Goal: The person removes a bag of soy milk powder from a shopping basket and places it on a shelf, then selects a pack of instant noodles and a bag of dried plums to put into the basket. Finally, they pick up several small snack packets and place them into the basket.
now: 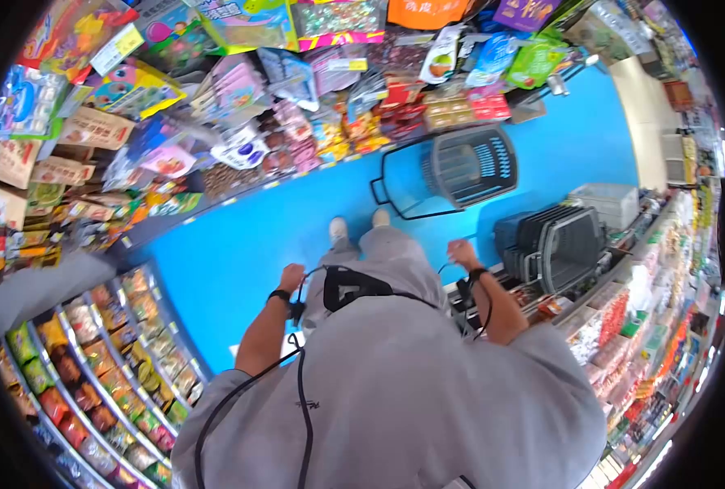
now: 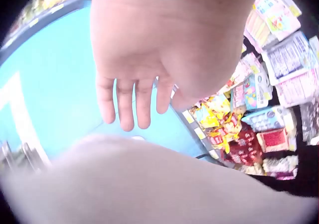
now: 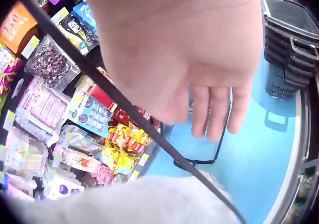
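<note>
In the head view, my left hand (image 1: 292, 278) hangs at the left of my body, above the blue floor. The left wrist view shows the same hand (image 2: 137, 84) palm on, fingers loosely extended and holding nothing. On the other side, my right hand (image 1: 462, 254) hangs between my body and a stack of dark baskets (image 1: 513, 244). Its fingers (image 3: 218, 112) droop loosely in the right wrist view, with nothing in them. A single grey shopping basket (image 1: 493, 159) lies on the floor ahead of my shoes, its handle (image 1: 384, 192) swung out toward the left.
Packed snack shelves run along the far side, with yellow snack packs (image 1: 364, 133) low down. Bins of wrapped snacks (image 1: 105, 359) stand at the left. More shelves (image 1: 631, 326) line the right, near a pale crate (image 1: 611, 204). A black cable (image 1: 301, 407) hangs over my shirt.
</note>
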`<state>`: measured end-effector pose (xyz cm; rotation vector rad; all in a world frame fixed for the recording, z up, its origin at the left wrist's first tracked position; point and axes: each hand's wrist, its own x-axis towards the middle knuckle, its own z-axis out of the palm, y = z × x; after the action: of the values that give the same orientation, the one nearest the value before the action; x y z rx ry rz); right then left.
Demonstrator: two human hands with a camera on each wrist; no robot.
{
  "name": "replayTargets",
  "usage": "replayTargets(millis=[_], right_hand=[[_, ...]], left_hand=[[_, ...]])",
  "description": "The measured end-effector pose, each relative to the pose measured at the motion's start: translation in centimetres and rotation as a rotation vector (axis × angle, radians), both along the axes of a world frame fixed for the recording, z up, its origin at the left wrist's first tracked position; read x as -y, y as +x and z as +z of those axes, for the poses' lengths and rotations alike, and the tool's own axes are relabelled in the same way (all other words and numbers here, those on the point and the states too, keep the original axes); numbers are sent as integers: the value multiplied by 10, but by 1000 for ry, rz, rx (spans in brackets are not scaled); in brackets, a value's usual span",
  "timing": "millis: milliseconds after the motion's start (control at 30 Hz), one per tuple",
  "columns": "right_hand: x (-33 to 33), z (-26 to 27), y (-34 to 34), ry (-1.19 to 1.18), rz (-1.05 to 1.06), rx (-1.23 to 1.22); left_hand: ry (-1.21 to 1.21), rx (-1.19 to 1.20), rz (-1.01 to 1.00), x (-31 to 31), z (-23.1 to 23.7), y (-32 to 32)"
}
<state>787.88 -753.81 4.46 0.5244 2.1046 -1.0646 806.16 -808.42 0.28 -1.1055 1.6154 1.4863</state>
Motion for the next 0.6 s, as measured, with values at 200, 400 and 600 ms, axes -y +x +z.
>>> replayTargets(millis=[200, 400, 600], right_hand=[[-86, 42, 80, -246, -81, 500], [-121, 34, 45, 193, -99, 296], [-133, -23, -107, 125, -62, -70]], left_hand=[[-136, 120, -557, 39, -53, -9], [-122, 64, 12, -12, 28, -95], [-209, 60, -197, -88, -16, -168]])
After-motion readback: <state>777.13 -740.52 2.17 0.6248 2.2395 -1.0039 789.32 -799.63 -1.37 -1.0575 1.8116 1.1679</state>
